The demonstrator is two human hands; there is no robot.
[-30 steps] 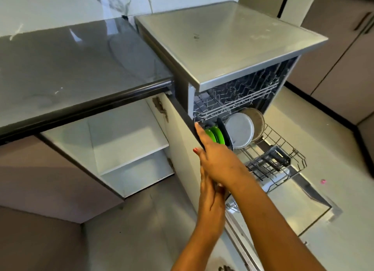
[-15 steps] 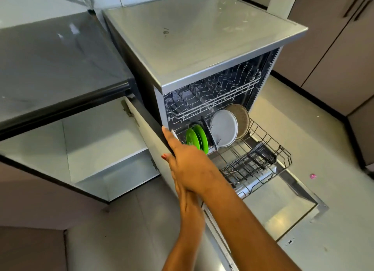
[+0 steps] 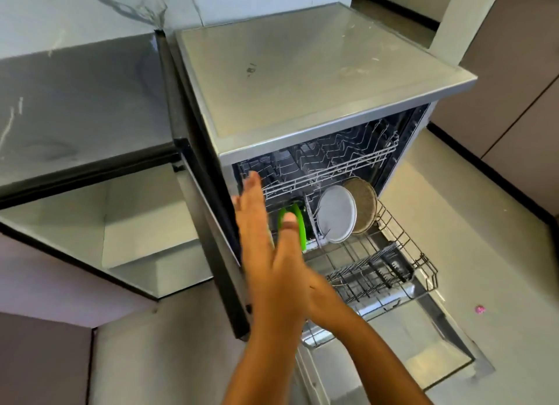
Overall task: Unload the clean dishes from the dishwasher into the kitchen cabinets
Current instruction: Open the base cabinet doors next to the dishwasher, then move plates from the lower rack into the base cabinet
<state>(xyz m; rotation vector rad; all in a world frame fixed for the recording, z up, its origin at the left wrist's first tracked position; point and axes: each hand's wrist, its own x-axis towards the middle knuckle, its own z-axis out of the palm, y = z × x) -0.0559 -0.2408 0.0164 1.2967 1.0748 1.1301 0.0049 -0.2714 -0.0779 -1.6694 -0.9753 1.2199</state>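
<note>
The cabinet (image 3: 145, 217) stands open at my left. My left hand (image 3: 260, 238) has come up flat, its grip wide and empty, over the green plates (image 3: 299, 226) in the lower rack (image 3: 402, 253). My right hand (image 3: 319, 288) hides behind it, so I cannot tell its grip. The plates are now in reach but none is lifted yet.

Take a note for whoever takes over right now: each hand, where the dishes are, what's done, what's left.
Left hand: open, fingers straight, stretched toward the green plates, holding nothing.
Right hand: mostly hidden behind the left; grip cannot be told.
Dishes: green plates, a white plate and a tan plate stand in the pulled-out lower rack.
Done: dishwasher door down, cabinet beside it open; no dishes visible on its shelves.
Left: move every plate to the cabinet.
</note>
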